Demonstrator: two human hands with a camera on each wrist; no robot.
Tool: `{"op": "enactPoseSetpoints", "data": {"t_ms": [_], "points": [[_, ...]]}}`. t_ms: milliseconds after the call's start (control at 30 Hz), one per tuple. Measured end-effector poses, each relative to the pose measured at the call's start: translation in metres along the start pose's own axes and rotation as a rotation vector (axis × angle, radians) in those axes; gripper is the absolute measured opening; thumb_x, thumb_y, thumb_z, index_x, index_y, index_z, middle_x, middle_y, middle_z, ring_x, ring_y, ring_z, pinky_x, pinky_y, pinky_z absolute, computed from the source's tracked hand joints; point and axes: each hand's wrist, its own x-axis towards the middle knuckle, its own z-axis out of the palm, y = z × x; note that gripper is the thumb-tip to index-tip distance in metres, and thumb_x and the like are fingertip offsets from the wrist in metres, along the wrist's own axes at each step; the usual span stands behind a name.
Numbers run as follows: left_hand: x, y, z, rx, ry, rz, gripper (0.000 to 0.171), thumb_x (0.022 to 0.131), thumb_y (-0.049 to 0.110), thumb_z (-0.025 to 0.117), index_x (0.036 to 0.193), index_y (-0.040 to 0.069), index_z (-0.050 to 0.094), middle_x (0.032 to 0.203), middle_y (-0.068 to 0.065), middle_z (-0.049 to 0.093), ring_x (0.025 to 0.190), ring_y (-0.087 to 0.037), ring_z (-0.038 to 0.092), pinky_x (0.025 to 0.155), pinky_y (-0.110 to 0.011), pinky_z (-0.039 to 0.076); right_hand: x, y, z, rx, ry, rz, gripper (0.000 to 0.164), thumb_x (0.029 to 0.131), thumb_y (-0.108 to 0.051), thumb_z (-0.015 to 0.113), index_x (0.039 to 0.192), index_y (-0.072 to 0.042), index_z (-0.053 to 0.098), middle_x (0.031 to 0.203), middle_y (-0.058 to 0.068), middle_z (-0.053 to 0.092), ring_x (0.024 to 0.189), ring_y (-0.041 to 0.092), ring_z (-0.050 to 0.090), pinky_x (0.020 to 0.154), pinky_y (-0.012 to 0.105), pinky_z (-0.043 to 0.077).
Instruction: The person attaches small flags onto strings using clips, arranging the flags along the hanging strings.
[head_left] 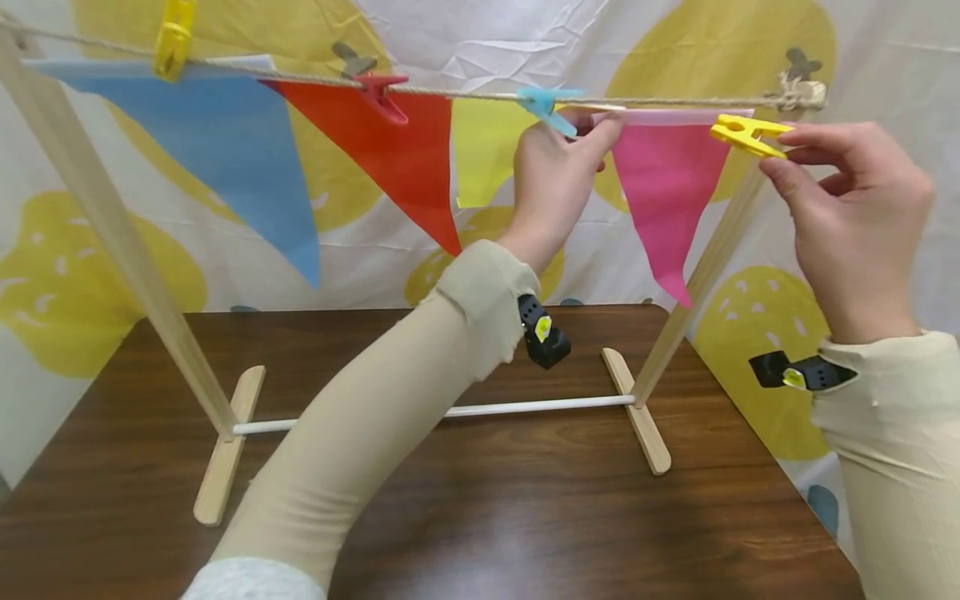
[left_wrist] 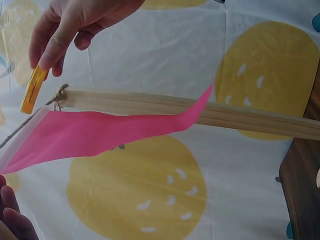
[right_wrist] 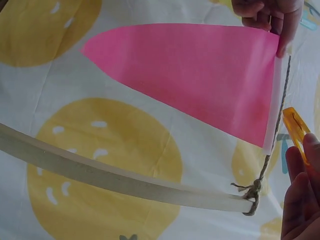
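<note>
My left hand (head_left: 558, 179) pinches the upper left corner of a pink pennant (head_left: 667, 183) just below the twine (head_left: 465, 92). The pennant's white top band runs along the line, and its tip hangs down, curling a little. Between the thumb and fingers of my right hand (head_left: 862, 200) is a yellow clothespin (head_left: 747, 133), held near the pennant's upper right corner. In the right wrist view the clothespin (right_wrist: 296, 129) points at the twine beside the white band. A light blue clothespin (head_left: 552, 108) sits on the twine right by my left fingers, which partly hide a yellow flag (head_left: 487, 150).
Blue (head_left: 225, 158) and red (head_left: 397, 150) pennants hang farther left, with another yellow clothespin (head_left: 173, 42) and a red clothespin (head_left: 383, 96) on the twine. Wooden posts (head_left: 135, 250) hold the line over a brown table (head_left: 525, 517). A white rod (head_left: 540, 407) joins their feet.
</note>
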Motion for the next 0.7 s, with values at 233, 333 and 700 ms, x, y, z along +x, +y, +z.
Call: {"op": "enactPoseSetpoints", "data": {"t_ms": [233,333,700], "points": [[0.0,-0.002,-0.001,0.012,0.021,0.053,0.019,0.084,0.025,0.061,0.076,0.008,0.06,0.059,-0.004,0.049,0.062,-0.013,0.051,0.05,-0.022,0.039,0.011,0.013,0.004,-0.007,0.038,-0.017,0.018,0.076,-0.016,0.069,0.092,-0.008,0.071,0.089,0.001,0.067,0.071,-0.004,0.058,0.061,0.009,0.04],[0.0,-0.001,0.0,0.024,0.017,0.067,0.017,0.084,0.025,0.061,0.08,0.009,0.063,0.064,-0.002,0.055,0.064,-0.011,0.051,0.054,-0.02,0.042,0.014,0.013,0.003,-0.024,0.029,-0.04,0.018,0.077,-0.017,0.068,0.092,-0.009,0.071,0.089,0.001,0.067,0.071,-0.005,0.058,0.063,0.008,0.041],[0.0,0.001,0.003,0.028,0.001,0.069,0.016,0.084,0.024,0.061,0.084,0.009,0.065,0.075,0.002,0.061,0.068,-0.01,0.053,0.061,-0.018,0.045,0.03,0.002,0.004,-0.084,-0.009,-0.123,0.015,0.078,-0.02,0.068,0.087,-0.009,0.073,0.086,-0.002,0.068,0.073,-0.008,0.054,0.068,0.007,0.041]]}}
